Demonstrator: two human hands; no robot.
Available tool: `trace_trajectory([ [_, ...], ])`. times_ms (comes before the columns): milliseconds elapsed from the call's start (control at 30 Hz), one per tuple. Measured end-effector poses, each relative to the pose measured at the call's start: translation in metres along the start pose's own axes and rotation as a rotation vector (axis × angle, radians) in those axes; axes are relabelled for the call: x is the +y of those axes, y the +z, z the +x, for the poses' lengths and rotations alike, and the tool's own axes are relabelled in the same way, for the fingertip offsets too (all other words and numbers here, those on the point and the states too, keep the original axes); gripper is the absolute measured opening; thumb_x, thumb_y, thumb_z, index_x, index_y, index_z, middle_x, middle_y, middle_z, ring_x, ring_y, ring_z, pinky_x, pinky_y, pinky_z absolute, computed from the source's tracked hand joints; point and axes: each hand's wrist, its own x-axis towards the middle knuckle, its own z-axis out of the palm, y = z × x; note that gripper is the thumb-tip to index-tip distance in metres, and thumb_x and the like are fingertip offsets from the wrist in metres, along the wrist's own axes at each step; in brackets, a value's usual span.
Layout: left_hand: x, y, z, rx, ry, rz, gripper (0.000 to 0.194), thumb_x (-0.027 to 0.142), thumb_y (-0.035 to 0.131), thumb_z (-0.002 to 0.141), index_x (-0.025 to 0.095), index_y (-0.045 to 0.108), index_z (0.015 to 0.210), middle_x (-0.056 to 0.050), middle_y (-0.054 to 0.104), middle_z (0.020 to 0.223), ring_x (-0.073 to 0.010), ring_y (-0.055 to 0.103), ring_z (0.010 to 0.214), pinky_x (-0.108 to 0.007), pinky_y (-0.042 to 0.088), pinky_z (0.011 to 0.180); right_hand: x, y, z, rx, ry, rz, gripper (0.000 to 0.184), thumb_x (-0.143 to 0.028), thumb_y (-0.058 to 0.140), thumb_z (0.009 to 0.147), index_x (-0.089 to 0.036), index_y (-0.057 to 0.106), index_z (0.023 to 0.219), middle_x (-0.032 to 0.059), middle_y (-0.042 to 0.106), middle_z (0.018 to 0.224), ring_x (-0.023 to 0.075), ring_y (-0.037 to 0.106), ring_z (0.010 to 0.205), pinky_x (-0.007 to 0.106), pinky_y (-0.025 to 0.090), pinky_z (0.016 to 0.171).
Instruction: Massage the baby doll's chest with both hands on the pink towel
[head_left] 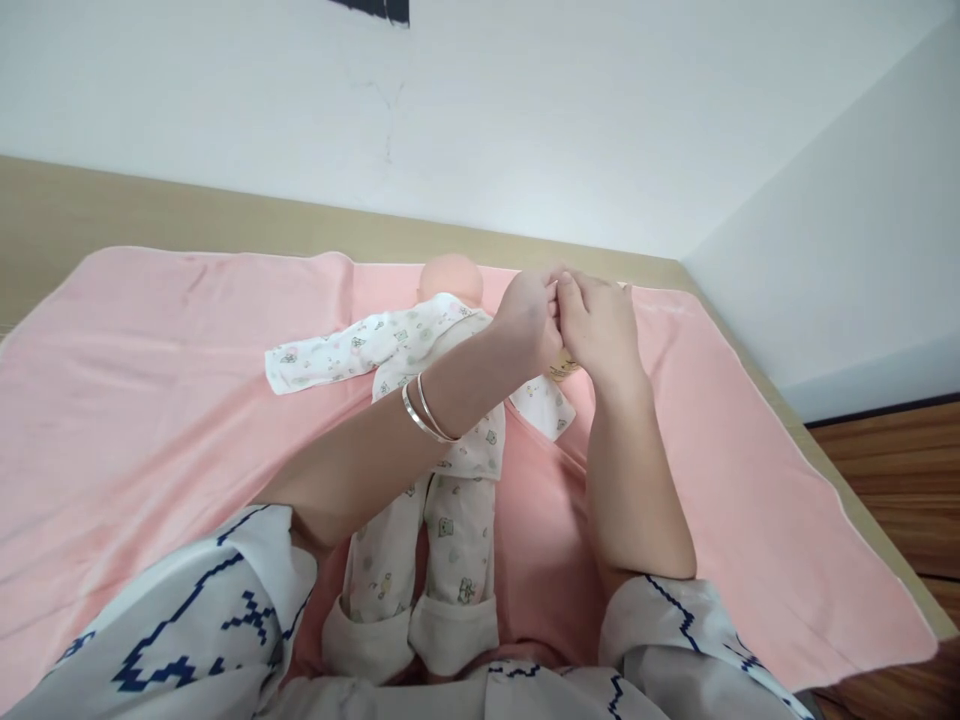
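Observation:
A baby doll (451,275) lies on its back, dressed in a white printed top (427,335) and white printed trousers (459,530) with turned-up cuffs. My left hand (529,305), with two silver bangles on its wrist, reaches across above the doll's body. It meets my right hand (606,325) to the right of the doll's head. The fingers of both hands are curled against each other, and whatever lies between them is hidden. A small yellowish patterned thing (564,366) shows just below the hands; its kind cannot be made out. My left forearm covers part of the doll's top.
A pink blanket (180,370) lies under the doll, with folds at the left. It covers most of a wooden surface (315,212) that meets a white wall (525,120). Brown wooden boards (892,480) are at the lower right, beyond the edge.

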Motion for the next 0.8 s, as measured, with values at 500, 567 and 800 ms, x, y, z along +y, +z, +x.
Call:
trace_trajectory([
  [500, 0.044, -0.073, -0.084, 0.057, -0.009, 0.209, 0.044, 0.034, 0.053, 0.098, 0.01, 0.069, 0.132, -0.02, 0.077, 0.129, -0.0327, 0.071, 0.132, -0.048, 0.054, 0.12, -0.026, -0.004, -0.012, 0.004, 0.084, -0.072, 0.062, -0.053, 0.025, 0.111, -0.023, 0.079, 0.103, 0.0109, 0.075, 0.136, 0.0412, 0.047, 0.152, 0.081, 0.014, 0.127],
  [567, 0.043, -0.068, -0.1, -0.002, -0.016, 0.21, 0.032, 0.033, 0.054, 0.098, 0.012, 0.074, 0.113, -0.019, 0.079, 0.119, -0.0332, 0.072, 0.128, -0.049, 0.055, 0.119, -0.055, -0.012, -0.029, 0.021, 0.028, 0.071, 0.06, -0.053, 0.023, 0.112, -0.025, 0.076, 0.119, 0.0097, 0.071, 0.144, 0.038, 0.046, 0.156, 0.077, 0.017, 0.13],
  [800, 0.05, -0.055, -0.131, -0.005, 0.373, 0.255, 0.033, 0.029, 0.045, 0.107, 0.022, 0.056, 0.077, -0.007, 0.074, 0.103, -0.0273, 0.064, 0.14, -0.046, 0.055, 0.122, -0.141, -0.025, -0.103, -0.083, -0.368, 0.542, 0.06, -0.057, 0.037, 0.111, -0.034, 0.038, 0.167, 0.0003, 0.036, 0.177, 0.0275, 0.028, 0.167, 0.06, 0.022, 0.14],
])
